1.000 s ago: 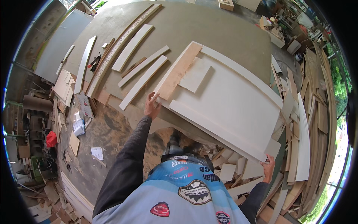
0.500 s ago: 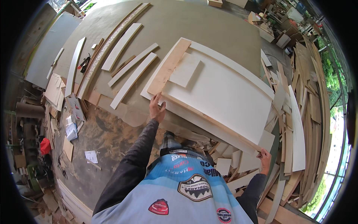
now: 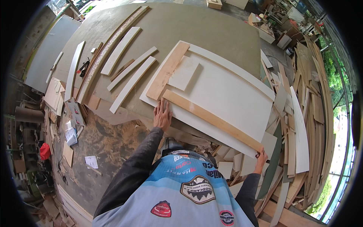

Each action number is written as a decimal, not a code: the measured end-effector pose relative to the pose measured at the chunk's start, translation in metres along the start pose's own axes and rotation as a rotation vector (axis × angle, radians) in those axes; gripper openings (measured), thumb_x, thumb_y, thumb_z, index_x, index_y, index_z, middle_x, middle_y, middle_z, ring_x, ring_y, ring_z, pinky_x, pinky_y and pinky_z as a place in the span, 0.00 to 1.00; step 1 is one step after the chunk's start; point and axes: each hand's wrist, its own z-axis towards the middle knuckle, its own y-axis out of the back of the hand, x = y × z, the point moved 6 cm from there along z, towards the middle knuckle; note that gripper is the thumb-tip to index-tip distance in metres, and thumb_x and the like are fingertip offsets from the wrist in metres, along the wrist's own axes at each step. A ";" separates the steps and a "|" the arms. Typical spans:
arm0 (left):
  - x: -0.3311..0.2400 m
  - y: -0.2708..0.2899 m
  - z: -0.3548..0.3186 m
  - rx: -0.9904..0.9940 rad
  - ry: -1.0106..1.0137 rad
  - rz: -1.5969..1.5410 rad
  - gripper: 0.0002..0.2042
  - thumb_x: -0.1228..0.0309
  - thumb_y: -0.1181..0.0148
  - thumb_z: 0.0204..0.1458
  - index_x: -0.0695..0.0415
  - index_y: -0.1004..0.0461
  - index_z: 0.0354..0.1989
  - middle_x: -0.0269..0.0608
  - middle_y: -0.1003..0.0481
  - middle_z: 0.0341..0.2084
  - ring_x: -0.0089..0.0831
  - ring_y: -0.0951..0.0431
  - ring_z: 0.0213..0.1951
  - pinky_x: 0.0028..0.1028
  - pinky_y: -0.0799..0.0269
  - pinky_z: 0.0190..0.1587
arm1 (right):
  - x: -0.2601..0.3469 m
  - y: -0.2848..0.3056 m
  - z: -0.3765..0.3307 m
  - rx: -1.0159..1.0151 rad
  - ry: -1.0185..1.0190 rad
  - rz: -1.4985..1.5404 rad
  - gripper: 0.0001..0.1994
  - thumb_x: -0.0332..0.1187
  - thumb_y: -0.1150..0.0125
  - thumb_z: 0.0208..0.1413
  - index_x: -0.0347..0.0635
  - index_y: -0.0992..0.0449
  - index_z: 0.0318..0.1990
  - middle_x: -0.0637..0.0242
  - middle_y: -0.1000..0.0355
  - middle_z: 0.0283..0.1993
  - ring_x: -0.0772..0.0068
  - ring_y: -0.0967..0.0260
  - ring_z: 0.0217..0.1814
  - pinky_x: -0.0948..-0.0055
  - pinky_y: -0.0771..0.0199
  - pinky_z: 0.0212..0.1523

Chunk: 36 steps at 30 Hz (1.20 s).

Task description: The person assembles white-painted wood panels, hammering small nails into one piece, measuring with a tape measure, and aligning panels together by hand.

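A white panel [image 3: 234,102] lies on the large worktable, partly over its near edge. Along the panel's near side a bare wooden strip [image 3: 213,116] rests with its broad face up. My left hand [image 3: 162,116] is open, fingers stretched onto the panel's edge just below the strip's left end. At the strip's right end, by the panel corner, my right hand [image 3: 261,159] is closed round the end; its thumb side is partly hidden. Another wooden strip [image 3: 168,72] runs across the panel's left end, and a small white board [image 3: 184,73] sits beside it.
Several white strips [image 3: 134,85] lie on the worktable [image 3: 223,26] to the left, near a red-and-black tool [image 3: 83,68]. Offcuts [image 3: 227,168] are heaped under the near edge. Long boards [image 3: 300,128] lean in a pile at right. Sawdust [image 3: 121,140] covers the floor.
The near strip has gone from showing a narrow edge to lying with its broad face up. My left hand has flattened from a pinch at its end onto the panel edge.
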 end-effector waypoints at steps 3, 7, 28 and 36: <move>0.000 0.004 -0.017 0.057 0.004 -0.021 0.31 0.60 0.53 0.62 0.54 0.50 0.72 0.47 0.56 0.74 0.47 0.58 0.74 0.44 0.60 0.71 | 0.003 -0.001 -0.002 0.013 -0.007 0.080 0.20 0.48 0.43 0.64 0.37 0.22 0.35 0.76 0.37 0.23 0.86 0.47 0.21 0.81 0.46 0.21; 0.015 0.013 -0.055 0.089 0.027 0.074 0.32 0.62 0.50 0.60 0.53 0.50 0.73 0.47 0.57 0.74 0.49 0.61 0.74 0.48 0.62 0.70 | 0.007 0.002 -0.011 0.038 -0.023 0.122 0.17 0.43 0.45 0.66 0.33 0.22 0.41 0.72 0.32 0.30 0.83 0.41 0.27 0.80 0.39 0.28; 0.184 -0.042 -0.371 0.330 0.973 -0.217 0.21 0.56 0.45 0.53 0.58 0.21 0.47 0.61 0.22 0.43 0.55 0.24 0.49 0.45 0.29 0.53 | -0.043 -0.002 -0.059 -0.405 0.056 0.685 0.22 0.22 0.55 0.60 0.37 0.35 0.63 0.50 0.36 0.63 0.54 0.38 0.65 0.60 0.42 0.68; 0.176 -0.040 -0.298 0.312 0.864 -0.671 0.23 0.60 0.42 0.53 0.67 0.24 0.51 0.55 0.19 0.40 0.41 0.18 0.42 0.32 0.25 0.47 | -0.043 -0.005 -0.098 -0.776 -0.029 0.392 0.21 0.33 0.52 0.59 0.32 0.30 0.58 0.52 0.29 0.57 0.54 0.32 0.59 0.63 0.34 0.60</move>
